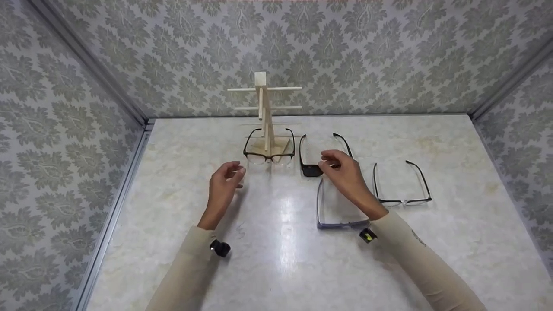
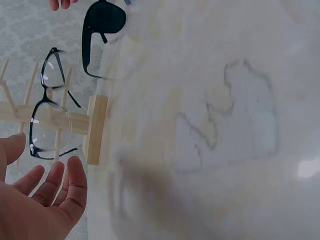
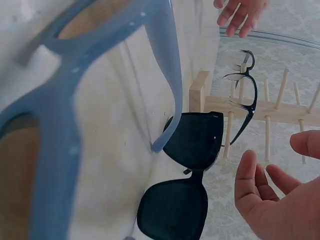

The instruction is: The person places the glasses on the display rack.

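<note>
My left hand [image 1: 224, 183] hovers over the table left of the wooden rack [image 1: 260, 80], its fingers loosely bent with nothing between them. My right hand [image 1: 345, 172] is held above the black sunglasses [image 1: 311, 171], also holding nothing; in the head view it covers part of them. Dark-rimmed clear eyeglasses [image 1: 268, 156] are at the low part of the rack, one temple on each side of the post. The left wrist view shows these eyeglasses [image 2: 45, 95] beyond the left fingertips, overlapping the pegs.
Blue-grey framed glasses [image 1: 341, 225] lie below the right forearm, which partly hides them. Thin black-framed glasses [image 1: 404, 201] lie on the table [image 1: 173, 259] farther right. A patterned wall [image 1: 367, 56] rises behind the rack. Bare pegs [image 1: 285, 88] stick out from its upper post.
</note>
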Tool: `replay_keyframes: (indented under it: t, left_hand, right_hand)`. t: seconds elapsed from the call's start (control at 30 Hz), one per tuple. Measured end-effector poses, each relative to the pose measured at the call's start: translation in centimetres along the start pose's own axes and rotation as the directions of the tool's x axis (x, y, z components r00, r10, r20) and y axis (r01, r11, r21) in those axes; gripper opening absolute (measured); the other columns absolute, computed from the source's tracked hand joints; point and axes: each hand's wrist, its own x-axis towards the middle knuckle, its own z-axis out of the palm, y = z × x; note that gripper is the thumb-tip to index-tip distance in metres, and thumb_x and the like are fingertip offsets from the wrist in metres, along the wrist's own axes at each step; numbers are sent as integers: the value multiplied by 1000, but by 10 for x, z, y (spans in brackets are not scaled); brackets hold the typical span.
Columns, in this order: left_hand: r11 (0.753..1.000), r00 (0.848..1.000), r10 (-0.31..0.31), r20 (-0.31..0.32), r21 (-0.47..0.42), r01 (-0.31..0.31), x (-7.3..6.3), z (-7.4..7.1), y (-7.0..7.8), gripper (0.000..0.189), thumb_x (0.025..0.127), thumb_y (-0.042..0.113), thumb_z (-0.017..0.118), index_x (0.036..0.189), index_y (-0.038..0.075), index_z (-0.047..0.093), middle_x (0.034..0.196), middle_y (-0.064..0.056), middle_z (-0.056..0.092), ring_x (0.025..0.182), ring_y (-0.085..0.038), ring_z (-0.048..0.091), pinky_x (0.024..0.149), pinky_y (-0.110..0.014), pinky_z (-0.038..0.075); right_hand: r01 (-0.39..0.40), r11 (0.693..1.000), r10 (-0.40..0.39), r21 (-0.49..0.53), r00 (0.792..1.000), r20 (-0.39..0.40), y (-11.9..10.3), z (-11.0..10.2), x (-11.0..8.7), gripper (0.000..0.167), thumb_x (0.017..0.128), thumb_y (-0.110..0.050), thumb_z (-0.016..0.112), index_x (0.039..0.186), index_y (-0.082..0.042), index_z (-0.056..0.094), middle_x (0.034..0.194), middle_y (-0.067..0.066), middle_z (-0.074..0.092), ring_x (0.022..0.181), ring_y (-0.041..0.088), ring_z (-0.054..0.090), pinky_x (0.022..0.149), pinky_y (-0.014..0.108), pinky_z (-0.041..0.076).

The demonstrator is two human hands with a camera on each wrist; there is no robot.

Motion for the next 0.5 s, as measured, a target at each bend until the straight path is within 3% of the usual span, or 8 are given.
replay_keyframes:
  t: [0.13, 0.33, 0.5]
  left_hand:
    - [999, 999, -18, 32, -32, 19, -9, 5, 2, 41, 110, 16, 71, 144, -5, 65, 130, -18, 71, 116, -35, 70, 79, -32, 66]
    - [997, 996, -43, 76, -55, 47, -24, 15, 4, 38, 109, 15, 72, 141, -4, 68, 130, -16, 72, 115, -36, 70, 79, -35, 66]
    - [994, 991, -39, 126, -95, 52, -36, 28, 1, 37, 108, 12, 71, 139, -7, 67, 131, -23, 72, 111, -37, 71, 78, -33, 66]
  right_hand:
    - [-6, 1000, 6, 9, 1000, 13, 3, -11, -13, 35, 108, -15, 73, 140, 0, 71, 131, 15, 75, 114, 27, 72, 93, 24, 58]
    - [8, 1000, -8, -2, 1000, 12, 14, -31, -26, 34, 107, -12, 75, 139, 1, 72, 131, 16, 74, 117, 27, 70, 92, 19, 57]
    - [2, 1000, -2, -3, 1000, 10, 24, -48, -39, 36, 107, -11, 75, 139, 4, 71, 134, 18, 73, 121, 30, 69, 92, 14, 56]
